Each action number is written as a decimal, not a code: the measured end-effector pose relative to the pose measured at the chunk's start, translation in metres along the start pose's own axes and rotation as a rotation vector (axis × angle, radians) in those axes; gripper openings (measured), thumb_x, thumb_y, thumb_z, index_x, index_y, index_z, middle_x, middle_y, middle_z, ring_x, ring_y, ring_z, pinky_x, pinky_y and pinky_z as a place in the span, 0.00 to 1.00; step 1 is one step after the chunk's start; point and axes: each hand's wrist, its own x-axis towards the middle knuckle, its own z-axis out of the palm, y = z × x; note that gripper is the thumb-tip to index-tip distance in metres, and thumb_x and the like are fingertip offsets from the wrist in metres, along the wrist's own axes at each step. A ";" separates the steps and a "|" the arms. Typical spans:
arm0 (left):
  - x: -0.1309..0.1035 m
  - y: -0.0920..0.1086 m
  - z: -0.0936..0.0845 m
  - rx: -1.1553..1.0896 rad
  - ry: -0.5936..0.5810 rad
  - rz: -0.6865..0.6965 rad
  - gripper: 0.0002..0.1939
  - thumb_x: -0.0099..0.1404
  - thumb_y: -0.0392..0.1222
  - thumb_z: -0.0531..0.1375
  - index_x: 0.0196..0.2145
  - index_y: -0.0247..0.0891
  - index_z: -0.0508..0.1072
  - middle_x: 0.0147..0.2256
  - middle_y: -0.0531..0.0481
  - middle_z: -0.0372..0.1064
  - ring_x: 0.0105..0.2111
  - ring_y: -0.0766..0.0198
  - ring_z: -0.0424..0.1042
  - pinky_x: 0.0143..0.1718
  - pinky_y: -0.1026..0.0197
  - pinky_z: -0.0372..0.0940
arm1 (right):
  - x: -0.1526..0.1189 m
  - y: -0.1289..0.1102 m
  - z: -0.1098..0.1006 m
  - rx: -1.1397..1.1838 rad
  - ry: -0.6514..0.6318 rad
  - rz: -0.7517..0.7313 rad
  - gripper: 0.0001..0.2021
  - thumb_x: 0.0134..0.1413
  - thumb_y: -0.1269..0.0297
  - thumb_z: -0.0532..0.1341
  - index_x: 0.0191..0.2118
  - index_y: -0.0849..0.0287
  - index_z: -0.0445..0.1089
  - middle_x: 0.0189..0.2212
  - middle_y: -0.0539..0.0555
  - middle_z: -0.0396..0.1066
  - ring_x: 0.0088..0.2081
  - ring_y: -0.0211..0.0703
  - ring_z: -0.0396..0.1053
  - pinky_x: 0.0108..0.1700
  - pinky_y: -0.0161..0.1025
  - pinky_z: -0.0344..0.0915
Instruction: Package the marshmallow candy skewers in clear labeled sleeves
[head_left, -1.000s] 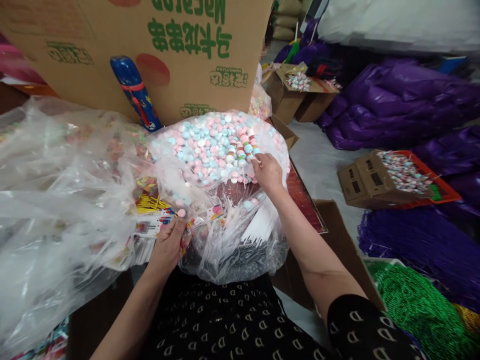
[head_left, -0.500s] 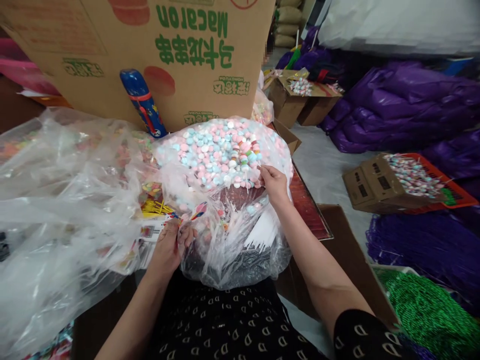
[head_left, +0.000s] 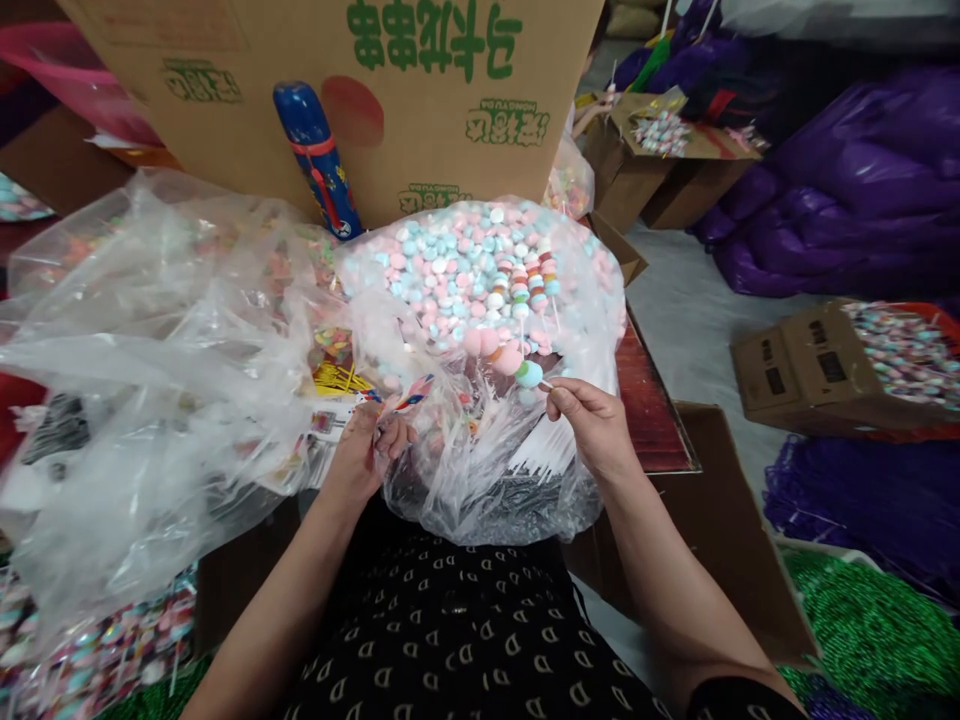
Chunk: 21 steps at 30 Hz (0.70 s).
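Between the thumb and fingers of my right hand (head_left: 594, 425) is the stick of a candy skewer (head_left: 510, 357), its pink, orange, green and blue pieces pointing left. My left hand (head_left: 367, 445) is closed on a small printed plastic wrapper (head_left: 414, 394) with red and blue on it. The skewer's far end is apart from the wrapper. Behind both hands, a large clear bag (head_left: 611, 300) holds many pink, blue and white candies (head_left: 435, 255). Several finished-looking skewers (head_left: 536, 275) rest on that pile. White sticks (head_left: 551, 447) lie fanned in the plastic, left of my right wrist.
A big cardboard box (head_left: 247, 130) stands behind the table, a blue bottle (head_left: 319, 160) before it. Crumpled clear bags (head_left: 165, 340) cover the left side, beside yellow ties (head_left: 337, 379). On the right are a red-brown tabletop (head_left: 660, 420), an open carton (head_left: 795, 355) and green strands (head_left: 870, 620).
My right hand has pulled back from the pile and now holds a candy skewer. My left hand keeps the wrapper. The whole view has shifted.
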 end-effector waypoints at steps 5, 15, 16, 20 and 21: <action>-0.003 -0.001 -0.001 -0.043 -0.014 0.022 0.32 0.61 0.64 0.68 0.19 0.40 0.58 0.15 0.61 0.51 0.16 0.71 0.57 0.33 0.59 0.68 | -0.015 -0.005 -0.005 -0.040 -0.098 0.005 0.08 0.54 0.57 0.70 0.36 0.55 0.83 0.20 0.47 0.71 0.25 0.38 0.67 0.31 0.38 0.66; -0.003 -0.010 -0.011 0.172 0.026 0.023 0.26 0.63 0.62 0.67 0.23 0.41 0.64 0.16 0.61 0.55 0.17 0.70 0.56 0.31 0.60 0.67 | -0.027 -0.004 -0.004 -0.046 -0.158 -0.013 0.07 0.58 0.59 0.69 0.37 0.54 0.83 0.20 0.47 0.73 0.24 0.36 0.68 0.30 0.36 0.67; -0.004 -0.010 -0.012 0.288 0.037 0.028 0.22 0.64 0.60 0.67 0.26 0.41 0.67 0.18 0.61 0.58 0.18 0.70 0.57 0.30 0.61 0.65 | -0.029 -0.004 -0.003 -0.050 -0.160 -0.016 0.07 0.58 0.60 0.69 0.37 0.54 0.83 0.20 0.47 0.72 0.24 0.36 0.68 0.29 0.35 0.67; -0.011 -0.001 -0.010 0.763 -0.057 0.115 0.19 0.65 0.51 0.66 0.50 0.40 0.73 0.23 0.60 0.66 0.21 0.69 0.61 0.27 0.64 0.58 | -0.036 -0.001 0.002 -0.108 -0.152 -0.077 0.07 0.60 0.62 0.67 0.39 0.56 0.83 0.21 0.47 0.73 0.23 0.36 0.69 0.29 0.35 0.68; -0.012 0.002 -0.008 0.807 -0.092 0.155 0.24 0.66 0.51 0.66 0.56 0.40 0.71 0.25 0.59 0.69 0.22 0.68 0.62 0.26 0.64 0.58 | -0.039 0.001 0.004 -0.133 -0.150 -0.101 0.07 0.60 0.63 0.66 0.39 0.56 0.83 0.21 0.47 0.73 0.23 0.36 0.69 0.29 0.35 0.68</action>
